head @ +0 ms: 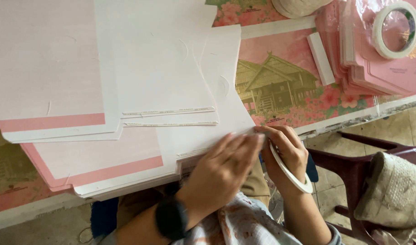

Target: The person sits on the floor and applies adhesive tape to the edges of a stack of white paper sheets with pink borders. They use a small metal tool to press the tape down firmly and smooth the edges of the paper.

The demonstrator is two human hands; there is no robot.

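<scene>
My left hand [224, 165] lies flat with its fingers pressed on the near right corner of a white cardboard sheet [203, 131]. A black band sits on that wrist. My right hand [287, 149] is shut on a thin roll of white tape [292, 174] and its fingertips pinch the same corner of the sheet, touching the left fingertips. Several more white and pink die-cut card sheets [103, 68] overlap in a loose pile on the table to the left.
A pink table cover [280, 81] with a gold house print lies under the sheets. At the back right a stack of pink folded boxes [371, 63] carries a wide tape roll [395, 29]. A dark red plastic chair [353, 165] with a cloth [391, 190] stands right.
</scene>
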